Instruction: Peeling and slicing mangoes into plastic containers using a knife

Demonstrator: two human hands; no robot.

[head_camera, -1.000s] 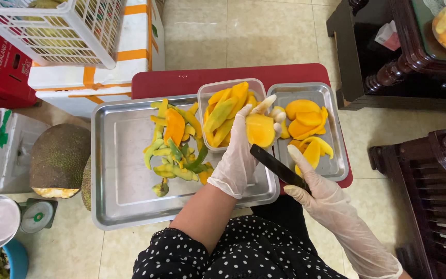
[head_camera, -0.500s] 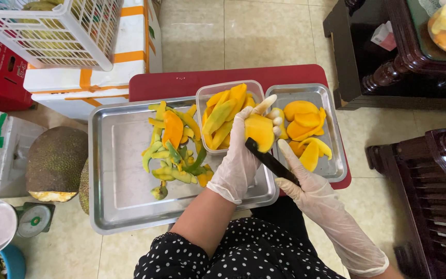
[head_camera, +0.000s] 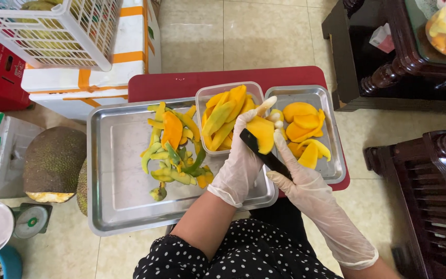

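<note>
The left hand grips a yellow mango piece at frame centre, over the gap between the plastic tub and the small steel tray. The right hand, clenched on a black knife, comes from lower right — blade slanting up-left under the piece, touching it.

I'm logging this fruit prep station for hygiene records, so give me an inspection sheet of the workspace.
Surface: red table carrying a large steel tray and a small steel tray.
Job's things: mango piece, black knife against it; mango slices in the small tray; plastic tub of slices.
Clutter: green and yellow peels on the large tray.
Grippers: left hand gloved, holds the mango piece; right hand gloved, holds the knife.
Cables: nothing seen.
Surroundings: jackfruit, kitchen scale, white crate, dark wooden furniture.
</note>
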